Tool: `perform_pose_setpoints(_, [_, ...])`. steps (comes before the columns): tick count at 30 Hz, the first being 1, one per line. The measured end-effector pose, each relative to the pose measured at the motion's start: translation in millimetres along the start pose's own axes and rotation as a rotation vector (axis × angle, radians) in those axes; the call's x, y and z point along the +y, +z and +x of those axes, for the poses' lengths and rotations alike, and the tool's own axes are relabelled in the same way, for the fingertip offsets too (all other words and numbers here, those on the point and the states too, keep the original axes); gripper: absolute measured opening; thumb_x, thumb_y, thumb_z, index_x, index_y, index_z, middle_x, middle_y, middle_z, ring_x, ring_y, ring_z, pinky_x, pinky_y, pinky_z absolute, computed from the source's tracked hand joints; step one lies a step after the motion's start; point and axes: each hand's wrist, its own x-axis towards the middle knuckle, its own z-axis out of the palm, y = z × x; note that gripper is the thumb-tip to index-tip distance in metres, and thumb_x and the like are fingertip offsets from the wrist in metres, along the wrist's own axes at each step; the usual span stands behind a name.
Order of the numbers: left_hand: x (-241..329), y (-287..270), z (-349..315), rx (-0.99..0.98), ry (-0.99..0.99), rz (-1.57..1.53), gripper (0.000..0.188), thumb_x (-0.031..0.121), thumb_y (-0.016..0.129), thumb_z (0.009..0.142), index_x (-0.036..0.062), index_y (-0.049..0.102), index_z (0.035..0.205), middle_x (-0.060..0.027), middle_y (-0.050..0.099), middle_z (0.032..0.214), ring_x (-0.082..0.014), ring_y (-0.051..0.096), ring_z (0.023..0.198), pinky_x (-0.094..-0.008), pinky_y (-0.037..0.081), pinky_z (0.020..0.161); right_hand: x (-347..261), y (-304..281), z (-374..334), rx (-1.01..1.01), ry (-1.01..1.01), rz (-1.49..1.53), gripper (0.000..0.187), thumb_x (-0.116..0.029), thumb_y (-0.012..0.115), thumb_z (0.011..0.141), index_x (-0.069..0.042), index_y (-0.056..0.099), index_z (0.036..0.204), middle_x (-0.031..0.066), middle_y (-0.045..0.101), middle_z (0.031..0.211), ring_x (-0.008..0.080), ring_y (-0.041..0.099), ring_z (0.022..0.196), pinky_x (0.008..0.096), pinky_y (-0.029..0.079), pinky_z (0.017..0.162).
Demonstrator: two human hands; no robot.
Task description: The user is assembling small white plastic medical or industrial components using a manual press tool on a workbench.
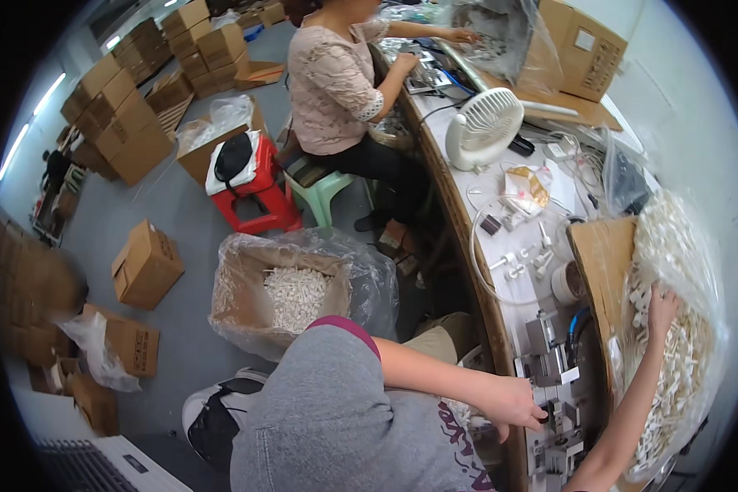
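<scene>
My left hand is at the metal fixtures on the bench edge, its fingers curled round a small black knob. Grey metal clamping blocks sit just beyond it. My right hand reaches into a large clear plastic bag, with its fingers apart on a heap of small white plastic parts. The fingertips are partly lost among these parts. A cardboard flap stands between the bag and the fixtures.
A white fan, a tape roll, cables and loose white pieces lie along the bench. A co-worker sits farther along it. On the floor, a lined box holds more white parts. Red stools and cartons stand beyond.
</scene>
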Motion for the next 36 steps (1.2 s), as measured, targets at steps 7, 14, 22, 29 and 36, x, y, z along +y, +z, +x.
perform_pose_setpoints(7, [5.8, -11.8, -8.4, 0.290, 0.119, -0.125, 0.058, 0.039, 0.072, 0.084, 0.0093, 0.057, 0.132, -0.0119, 0.064, 0.123, -0.0261, 0.068, 0.072, -0.0370, 0.053, 0.059, 13.0, 13.0, -8.1, -0.043, 0.070, 0.586, 0.089, -0.054, 0.068, 0.084, 0.009, 0.044, 0.142, 0.0288, 0.043, 0.147, 0.0402, 0.040, 0.138, 0.0440, 0.030, 0.115])
perform_pose_setpoints(14, [11.5, -26.5, -7.4, 0.321, 0.042, -0.152, 0.048, 0.019, 0.079, 0.077, 0.0127, 0.067, 0.124, -0.0073, 0.072, 0.111, -0.0223, 0.068, 0.070, -0.0326, 0.056, 0.062, -68.5, -33.9, -81.3, -0.004, -0.049, 0.103, 0.048, -0.049, 0.054, 0.086, -0.006, 0.071, 0.100, 0.0201, 0.068, 0.105, 0.0391, 0.063, 0.101, 0.0505, 0.048, 0.088])
perform_pose_setpoints(22, [10.8, -50.1, 22.9, 0.356, 0.058, -0.182, 0.044, 0.001, 0.081, 0.074, 0.0004, 0.070, 0.116, -0.0162, 0.074, 0.104, -0.0201, 0.072, 0.076, -0.0277, 0.055, 0.064, -54.6, -78.7, -145.0, -0.043, 0.013, -0.102, 0.052, -0.045, 0.049, 0.092, -0.008, 0.062, 0.126, 0.0113, 0.060, 0.131, 0.0312, 0.053, 0.125, 0.0508, 0.045, 0.099])
perform_pose_setpoints(29, [44.8, -79.8, 47.0, 0.221, 0.088, -0.954, 0.049, 0.025, 0.068, 0.093, -0.0091, 0.061, 0.127, -0.0260, 0.065, 0.121, -0.0250, 0.072, 0.091, -0.0325, 0.059, 0.074, -27.6, -97.7, -184.4, -0.010, 0.071, -0.116, 0.045, -0.041, 0.054, 0.093, -0.007, 0.064, 0.121, 0.0111, 0.060, 0.128, 0.0304, 0.052, 0.123, 0.0545, 0.042, 0.101])
perform_pose_setpoints(36, [128.0, -135.8, 63.9, -0.226, 0.083, -1.972, 0.044, 0.033, 0.063, 0.096, -0.0015, 0.064, 0.123, -0.0229, 0.064, 0.125, -0.0312, 0.068, 0.105, -0.0351, 0.056, 0.087, -58.4, -109.9, -225.1, 0.242, 0.070, -0.052, 0.049, -0.042, 0.058, 0.092, 0.000, 0.066, 0.115, 0.0152, 0.062, 0.124, 0.0354, 0.054, 0.121, 0.0599, 0.040, 0.100])
